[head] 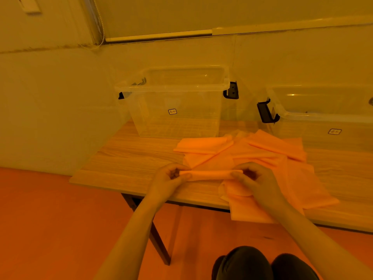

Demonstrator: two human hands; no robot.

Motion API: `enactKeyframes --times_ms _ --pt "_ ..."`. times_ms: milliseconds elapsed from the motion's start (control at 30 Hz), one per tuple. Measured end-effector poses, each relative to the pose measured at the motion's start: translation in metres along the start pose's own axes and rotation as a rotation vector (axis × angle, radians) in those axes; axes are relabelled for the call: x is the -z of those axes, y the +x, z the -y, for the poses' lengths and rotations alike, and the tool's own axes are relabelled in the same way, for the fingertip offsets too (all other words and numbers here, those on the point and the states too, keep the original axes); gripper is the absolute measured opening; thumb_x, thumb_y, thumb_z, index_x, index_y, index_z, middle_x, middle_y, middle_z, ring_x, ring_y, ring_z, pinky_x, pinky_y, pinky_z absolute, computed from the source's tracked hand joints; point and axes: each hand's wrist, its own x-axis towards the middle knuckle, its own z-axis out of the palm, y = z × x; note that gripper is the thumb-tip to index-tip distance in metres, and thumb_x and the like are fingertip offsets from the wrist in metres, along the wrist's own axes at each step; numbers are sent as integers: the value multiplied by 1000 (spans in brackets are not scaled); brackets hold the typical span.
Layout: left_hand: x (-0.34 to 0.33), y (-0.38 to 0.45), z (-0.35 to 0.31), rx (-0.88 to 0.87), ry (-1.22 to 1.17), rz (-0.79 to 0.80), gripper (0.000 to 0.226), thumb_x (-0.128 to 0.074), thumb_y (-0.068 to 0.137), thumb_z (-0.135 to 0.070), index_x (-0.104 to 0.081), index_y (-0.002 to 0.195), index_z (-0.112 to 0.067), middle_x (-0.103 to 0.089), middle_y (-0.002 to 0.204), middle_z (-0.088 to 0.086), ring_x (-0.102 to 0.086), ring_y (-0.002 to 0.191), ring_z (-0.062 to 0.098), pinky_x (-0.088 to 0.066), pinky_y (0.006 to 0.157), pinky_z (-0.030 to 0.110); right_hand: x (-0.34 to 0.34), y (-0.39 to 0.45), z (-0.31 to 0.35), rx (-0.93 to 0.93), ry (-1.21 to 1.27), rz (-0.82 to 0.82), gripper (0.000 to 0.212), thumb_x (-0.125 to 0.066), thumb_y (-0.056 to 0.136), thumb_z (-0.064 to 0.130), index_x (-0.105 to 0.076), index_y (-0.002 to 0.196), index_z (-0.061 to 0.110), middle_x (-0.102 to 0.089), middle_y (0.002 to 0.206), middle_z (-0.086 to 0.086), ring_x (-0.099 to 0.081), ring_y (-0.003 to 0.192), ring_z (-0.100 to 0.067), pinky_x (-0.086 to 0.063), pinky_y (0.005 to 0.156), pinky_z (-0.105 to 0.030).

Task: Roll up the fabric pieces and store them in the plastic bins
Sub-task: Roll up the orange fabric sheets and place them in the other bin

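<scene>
A rolled orange fabric piece [210, 174] lies crosswise near the table's front edge. My left hand [171, 176] pinches its left end and my right hand [252, 176] pinches its right end, fingers curled around the roll. Behind and to the right, several flat orange fabric pieces [262, 154] lie in a loose overlapping pile; one piece [248, 207] hangs over the front edge. A clear plastic bin [175, 87] with black latches stands open at the back, nothing visible inside. A second clear bin [323, 118] stands at the right.
The wooden table [125, 158] ends at a left edge and a front edge close to my hands. A wall runs right behind the bins. My knees [262, 263] show below the table's front, over an orange floor.
</scene>
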Motion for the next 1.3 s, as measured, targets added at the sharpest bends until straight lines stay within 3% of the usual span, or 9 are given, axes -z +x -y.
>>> enactKeyframes --times_ms 233,433,567,700,800,933,1100,1300 --pt "-2 0 -1 -1 30 -16 10 -70 84 -26 -71 83 -36 -70 91 -5 -65 88 17 -53 76 36 1 -1 -1 -29 14 4 33 -79 73 13 -67 98 31 -66 99 12 -61 91 3 -51 79 -13" --pt "-2 -1 -6 14 -60 -47 11 -67 86 -17 -70 83 -28 -67 80 -11 -61 70 -3 -45 59 12 0 -2 0 -25 -32 61 42 -81 70 13 -63 102 33 -62 105 19 -55 96 16 -44 78 -3" --pt "0 -1 -5 34 -123 -32 8 -68 85 -16 -72 88 -22 -71 89 -4 -64 83 8 -49 68 19 0 -1 -2 -9 -77 61 37 -77 76 17 -64 107 33 -58 111 24 -51 102 19 -41 81 -1" --pt "1 -1 -5 46 -172 -27 9 -68 84 -14 -73 88 -21 -72 90 -2 -65 85 11 -50 71 23 -1 -1 -2 -40 -7 67 41 -77 76 15 -64 111 30 -62 112 19 -56 102 12 -46 80 -5" --pt "0 -1 -5 49 -169 -36 9 -69 84 -14 -73 87 -21 -72 90 -2 -65 84 11 -51 71 24 -1 -2 1 -42 -19 78 44 -78 74 15 -63 113 31 -60 109 22 -54 100 16 -45 79 -4" --pt "0 -1 -6 46 -177 -40 10 -69 84 -13 -73 85 -23 -72 87 -4 -66 82 9 -51 71 24 -1 -1 4 -31 -32 66 35 -77 76 16 -65 105 32 -60 106 23 -53 97 20 -43 80 -2" --pt "1 -1 -4 44 -170 -36 10 -69 83 -13 -74 85 -22 -72 89 -2 -66 87 15 -52 73 26 -1 -1 3 -42 -43 59 21 -75 77 22 -68 94 33 -64 102 19 -56 94 13 -44 78 -5" --pt "1 -2 -5 41 -178 -46 12 -71 82 -15 -74 84 -26 -72 89 -2 -66 87 14 -51 70 26 0 -1 -1 -36 -44 41 21 -78 74 15 -70 85 31 -68 94 13 -60 91 5 -48 80 -13"
